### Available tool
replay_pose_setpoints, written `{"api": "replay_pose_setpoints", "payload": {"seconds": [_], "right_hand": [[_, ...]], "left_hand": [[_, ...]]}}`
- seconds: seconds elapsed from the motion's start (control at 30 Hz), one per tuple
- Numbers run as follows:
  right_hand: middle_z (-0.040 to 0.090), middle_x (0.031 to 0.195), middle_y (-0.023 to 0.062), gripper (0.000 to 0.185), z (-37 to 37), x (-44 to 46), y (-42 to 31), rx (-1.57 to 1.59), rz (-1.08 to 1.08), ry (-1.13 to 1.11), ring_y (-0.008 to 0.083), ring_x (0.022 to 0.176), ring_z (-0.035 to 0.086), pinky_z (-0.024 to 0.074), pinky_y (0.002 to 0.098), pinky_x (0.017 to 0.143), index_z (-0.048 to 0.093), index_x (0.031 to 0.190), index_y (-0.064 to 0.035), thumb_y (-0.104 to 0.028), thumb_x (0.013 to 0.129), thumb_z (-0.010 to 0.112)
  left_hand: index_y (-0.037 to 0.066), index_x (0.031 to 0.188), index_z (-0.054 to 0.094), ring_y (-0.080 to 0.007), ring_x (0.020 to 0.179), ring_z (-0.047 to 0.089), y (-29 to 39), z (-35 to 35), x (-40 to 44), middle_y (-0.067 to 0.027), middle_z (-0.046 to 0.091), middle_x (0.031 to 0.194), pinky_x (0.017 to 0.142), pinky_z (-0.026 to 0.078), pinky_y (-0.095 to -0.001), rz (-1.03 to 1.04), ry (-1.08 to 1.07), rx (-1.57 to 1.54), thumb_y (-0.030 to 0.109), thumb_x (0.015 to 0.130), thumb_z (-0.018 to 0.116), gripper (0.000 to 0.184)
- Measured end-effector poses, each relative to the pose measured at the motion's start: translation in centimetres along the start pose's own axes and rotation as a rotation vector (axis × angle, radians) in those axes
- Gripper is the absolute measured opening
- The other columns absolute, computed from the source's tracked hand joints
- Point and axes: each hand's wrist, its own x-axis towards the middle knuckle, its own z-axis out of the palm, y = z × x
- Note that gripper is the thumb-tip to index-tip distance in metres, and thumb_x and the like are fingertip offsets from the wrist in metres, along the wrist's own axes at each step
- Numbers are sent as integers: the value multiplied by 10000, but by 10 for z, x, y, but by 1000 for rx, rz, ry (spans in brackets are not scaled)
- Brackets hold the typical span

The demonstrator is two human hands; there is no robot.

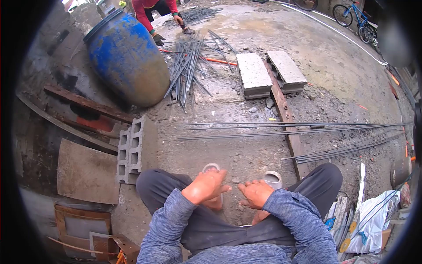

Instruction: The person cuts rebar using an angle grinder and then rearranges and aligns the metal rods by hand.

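Note:
My left hand (205, 186) is above my left foot, its fingers apart and nothing in it. Beside it, my right hand (256, 193) hangs near my right knee with its fingers spread and empty. The two hands are apart from each other. Beyond them, thin metal rods (263, 135) lie across the ground from the middle to the right. A wooden plank (288, 116) passes beneath these rods. Two concrete blocks (254, 75) rest at the plank's far end.
A blue barrel (125, 57) stands at the upper left, hollow blocks (136, 147) at my left. Another person (154, 13) bends over a heap of rods (187, 66). A white sack (373, 215) lies at the right. Bicycles (358, 20) are far right.

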Motion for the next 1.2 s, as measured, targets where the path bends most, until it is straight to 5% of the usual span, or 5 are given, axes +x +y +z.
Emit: {"api": "replay_pose_setpoints", "payload": {"seconds": [1.2], "right_hand": [[648,1197,174,559,-1,1,-1,-31,-8,-13,361,1137,627,477,494,934,544,1258,-46,-446,895,687]], "left_hand": [[-1,1244,508,-438,1074,629,3,-2,1,-232,620,1191,835,525,-538,-5,-55,-4,424,934,645,543]]}}
